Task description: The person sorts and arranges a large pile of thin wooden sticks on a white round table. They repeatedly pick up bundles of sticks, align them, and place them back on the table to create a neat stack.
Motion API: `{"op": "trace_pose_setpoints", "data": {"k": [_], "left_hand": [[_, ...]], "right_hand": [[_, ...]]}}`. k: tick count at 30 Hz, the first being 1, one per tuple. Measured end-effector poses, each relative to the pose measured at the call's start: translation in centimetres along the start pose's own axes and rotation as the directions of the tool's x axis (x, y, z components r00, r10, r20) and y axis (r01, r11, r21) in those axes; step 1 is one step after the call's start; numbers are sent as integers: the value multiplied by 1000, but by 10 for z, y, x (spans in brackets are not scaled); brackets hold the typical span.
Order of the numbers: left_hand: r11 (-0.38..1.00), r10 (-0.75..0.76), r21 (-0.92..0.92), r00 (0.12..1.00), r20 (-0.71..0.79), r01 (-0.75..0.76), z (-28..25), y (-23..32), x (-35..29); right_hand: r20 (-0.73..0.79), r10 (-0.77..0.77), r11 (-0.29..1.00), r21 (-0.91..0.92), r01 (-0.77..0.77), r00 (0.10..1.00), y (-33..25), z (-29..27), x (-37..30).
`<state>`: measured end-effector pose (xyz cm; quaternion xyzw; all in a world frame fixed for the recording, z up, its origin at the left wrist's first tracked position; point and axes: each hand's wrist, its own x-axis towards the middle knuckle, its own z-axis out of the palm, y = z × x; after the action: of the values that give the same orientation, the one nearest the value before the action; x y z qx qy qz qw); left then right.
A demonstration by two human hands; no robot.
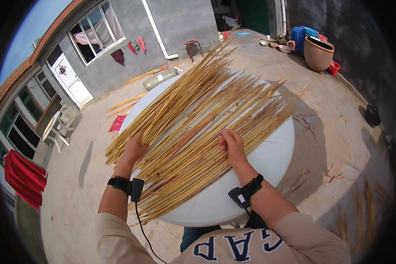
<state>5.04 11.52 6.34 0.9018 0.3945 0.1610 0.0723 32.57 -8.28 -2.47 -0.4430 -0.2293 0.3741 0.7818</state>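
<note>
Long, straw-coloured broomcorn stalks [185, 163] lie slantwise over a round white table [275, 156], their brushy heads toward the far right. A thicker bundle of stalks [163, 110] rests along the far left side. My left hand [137, 147] is closed on the butt-end part of that bundle; its fingertips are partly hidden among the stalks. Over the right part of the spread stalks is my right hand [233, 144], its fingers curled in a pinch. Whether a thin stalk is between them cannot be made out. Each wrist wears a black strap with a small box.
A white chair [55, 130] stands at the left, near a red cloth [24, 179]. Beyond the table are a stone-like roller [160, 79] and a dark red stool [193, 49]. A large clay pot [317, 53] stands far right. Loose stalks [334, 174] litter the ground.
</note>
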Motion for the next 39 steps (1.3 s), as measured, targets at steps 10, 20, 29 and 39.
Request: {"op": "trace_pose_setpoints", "data": {"k": [10, 20, 29, 39], "left_hand": [[940, -157, 297, 986, -56, 167, -15, -81, 15], [903, -258, 339, 964, -60, 263, 0, -117, 15], [895, -129, 413, 983, -127, 171, 3, -133, 14], [926, -131, 337, 982, -134, 169, 15, -138, 16]], "right_hand": [[-24, -17, 999, -39, 16, 1000, 4, 0, -2], [-34, -30, 997, -74, 27, 999, 3, 2, -1], [-44, -58, 995, -79, 55, 997, 4, 3, 1], [-74, -95, 995, -44, 92, 993, 1, -4, 3]]}}
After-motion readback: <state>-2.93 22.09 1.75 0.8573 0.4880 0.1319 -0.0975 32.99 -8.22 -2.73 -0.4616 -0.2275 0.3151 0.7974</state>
